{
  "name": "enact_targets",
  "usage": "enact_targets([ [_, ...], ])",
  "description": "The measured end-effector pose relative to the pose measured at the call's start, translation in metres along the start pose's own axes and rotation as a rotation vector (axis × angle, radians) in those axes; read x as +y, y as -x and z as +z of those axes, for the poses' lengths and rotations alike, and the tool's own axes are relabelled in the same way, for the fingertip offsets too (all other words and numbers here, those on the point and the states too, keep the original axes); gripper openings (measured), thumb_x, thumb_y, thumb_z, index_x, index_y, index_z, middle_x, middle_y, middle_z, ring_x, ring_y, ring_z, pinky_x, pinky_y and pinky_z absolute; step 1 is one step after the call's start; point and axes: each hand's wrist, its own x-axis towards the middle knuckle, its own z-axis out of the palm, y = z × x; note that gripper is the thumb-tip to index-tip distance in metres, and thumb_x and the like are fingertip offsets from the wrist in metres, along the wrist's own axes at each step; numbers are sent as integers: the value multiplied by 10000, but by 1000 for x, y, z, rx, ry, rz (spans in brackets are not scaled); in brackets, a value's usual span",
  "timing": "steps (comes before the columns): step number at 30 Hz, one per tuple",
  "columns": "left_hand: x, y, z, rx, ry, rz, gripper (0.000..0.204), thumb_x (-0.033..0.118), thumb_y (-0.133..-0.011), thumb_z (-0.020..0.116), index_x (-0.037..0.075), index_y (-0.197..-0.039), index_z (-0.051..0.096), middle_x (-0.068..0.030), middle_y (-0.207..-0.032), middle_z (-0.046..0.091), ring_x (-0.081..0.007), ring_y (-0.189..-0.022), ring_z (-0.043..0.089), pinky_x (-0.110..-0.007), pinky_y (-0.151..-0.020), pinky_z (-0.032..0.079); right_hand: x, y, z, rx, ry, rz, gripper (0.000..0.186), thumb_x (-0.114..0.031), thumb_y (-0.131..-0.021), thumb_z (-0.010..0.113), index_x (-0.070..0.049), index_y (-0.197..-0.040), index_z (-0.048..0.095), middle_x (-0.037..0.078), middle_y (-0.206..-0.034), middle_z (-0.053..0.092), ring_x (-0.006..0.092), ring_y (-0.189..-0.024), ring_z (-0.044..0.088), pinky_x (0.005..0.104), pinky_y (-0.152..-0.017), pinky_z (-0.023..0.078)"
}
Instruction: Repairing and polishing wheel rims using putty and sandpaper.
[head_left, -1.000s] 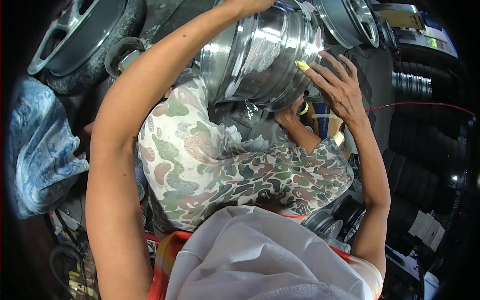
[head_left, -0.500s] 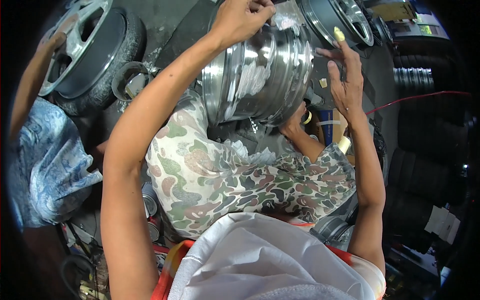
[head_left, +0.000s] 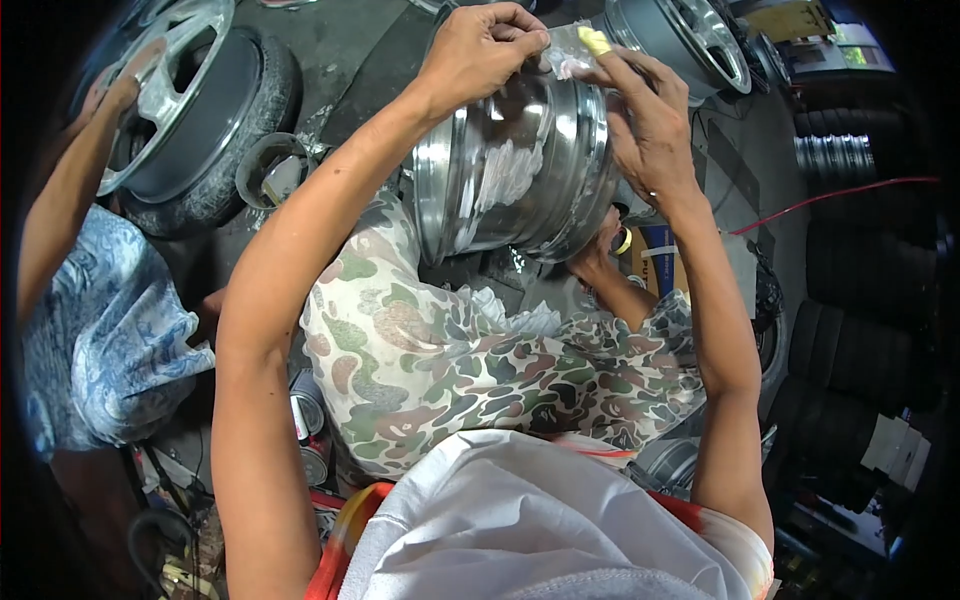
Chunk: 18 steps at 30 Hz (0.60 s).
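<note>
A shiny metal wheel rim (head_left: 560, 130) lies on its side beyond my legs, with pale grey putty-like smears (head_left: 508, 172) on its barrel. My left hand (head_left: 482, 48) is closed in a pinch above the rim's far side, its fingertips at a crumpled clear plastic sheet (head_left: 568, 62) that it appears to hold. Over the rim's right edge is my right hand (head_left: 652, 125), fingers stretched and slightly bent. Yellow wrapping (head_left: 594, 40) covers the tip of one finger, which reaches the plastic sheet. What the right fingertips touch beneath is partly hidden.
At left, another person's hand (head_left: 125, 88) rests on a spoked wheel (head_left: 165, 95) above a tyre (head_left: 270, 110). A round bowl (head_left: 262, 150) stands beside it. Another wheel (head_left: 665, 45) lies at the far right, and a cardboard box (head_left: 672, 278) near my foot. A red hose (head_left: 830, 197) crosses the right.
My right hand has moved left and inward, from beside the rim to over its edge, with its wrapped fingertip now at the plastic. My left hand stays pinched, slightly lower in view.
</note>
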Motion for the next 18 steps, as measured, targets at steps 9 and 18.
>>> enact_targets([
  [9,-13,0,9,266,35,213,178,178,-977,642,2,-950,657,1,-677,626,-53,-581,530,-255,-534,431,50,14,3,-184,-219,265,553,-19,-995,479,-106,-1540,441,84,-1233,720,257,-1204,594,378,-1090,400],
  [18,-19,-5,9,336,-79,306,193,187,-951,663,-2,-914,665,-11,-662,623,-67,-599,521,-270,-571,434,44,17,15,-250,81,65,671,-47,-876,575,-219,-1519,489,90,-1325,670,318,-1303,529,497,-1155,338],
])
